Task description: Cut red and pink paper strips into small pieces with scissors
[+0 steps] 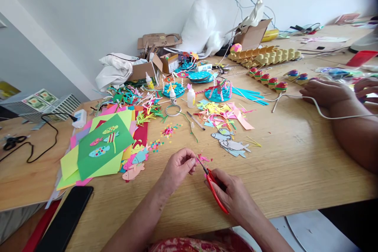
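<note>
My right hand is wrapped round small scissors with red handles and dark, narrow blades. The blades point up and left, their tips reaching my left hand. That hand is closed in a pinch, and whatever lies between thumb and finger is too small to make out. Just beyond the blades, tiny pink paper scraps lie scattered on the wooden table. Grey-blue paper fish lie to the right of them. Left of my left hand is a heap of coloured paper fish.
Coloured paper sheets and a black phone lie at the left. Glue bottles, paper strips and yellow egg cartons stand farther back. Another person's arm rests at the right, near a white cable.
</note>
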`<state>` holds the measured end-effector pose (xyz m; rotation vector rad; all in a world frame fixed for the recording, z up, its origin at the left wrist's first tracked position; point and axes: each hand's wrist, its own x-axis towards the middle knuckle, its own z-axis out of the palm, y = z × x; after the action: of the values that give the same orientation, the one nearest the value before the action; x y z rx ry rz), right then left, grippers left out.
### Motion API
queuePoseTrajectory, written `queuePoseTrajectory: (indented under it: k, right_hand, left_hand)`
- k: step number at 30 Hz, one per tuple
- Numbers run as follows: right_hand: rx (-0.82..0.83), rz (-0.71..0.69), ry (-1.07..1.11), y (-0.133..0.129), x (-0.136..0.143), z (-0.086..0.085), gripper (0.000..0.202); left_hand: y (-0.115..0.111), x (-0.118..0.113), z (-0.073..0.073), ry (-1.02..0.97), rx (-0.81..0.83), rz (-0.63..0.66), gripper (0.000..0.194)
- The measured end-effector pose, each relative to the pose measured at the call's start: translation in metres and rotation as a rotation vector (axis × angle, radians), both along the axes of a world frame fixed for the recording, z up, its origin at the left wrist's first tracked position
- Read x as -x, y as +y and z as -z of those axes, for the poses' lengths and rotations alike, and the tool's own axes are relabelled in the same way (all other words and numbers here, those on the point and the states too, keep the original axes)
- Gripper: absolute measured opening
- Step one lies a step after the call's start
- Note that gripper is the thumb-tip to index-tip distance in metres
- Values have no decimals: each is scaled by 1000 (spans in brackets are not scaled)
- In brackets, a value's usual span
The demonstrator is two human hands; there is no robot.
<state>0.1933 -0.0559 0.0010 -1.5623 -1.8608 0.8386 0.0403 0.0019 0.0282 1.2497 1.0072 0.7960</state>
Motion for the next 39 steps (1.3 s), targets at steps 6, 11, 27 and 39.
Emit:
queuePoseTrajectory:
  k: [6, 11, 27, 39]
  right_hand:
    - [35, -2, 39, -1, -2, -1, 25]
    - [85, 21, 251, 5, -4, -5, 19]
    - [-113, -3, -41, 28, 6, -18, 7]
    - [108, 152, 736, 33, 9, -13, 20]
  left_hand:
    - [0, 0, -1, -33, 9, -3, 17]
    - [1, 0, 5, 7, 25, 32, 18]
    - [-4, -3, 0, 508, -432, 165, 14]
    - [-4, -5, 14, 67, -22, 145, 15]
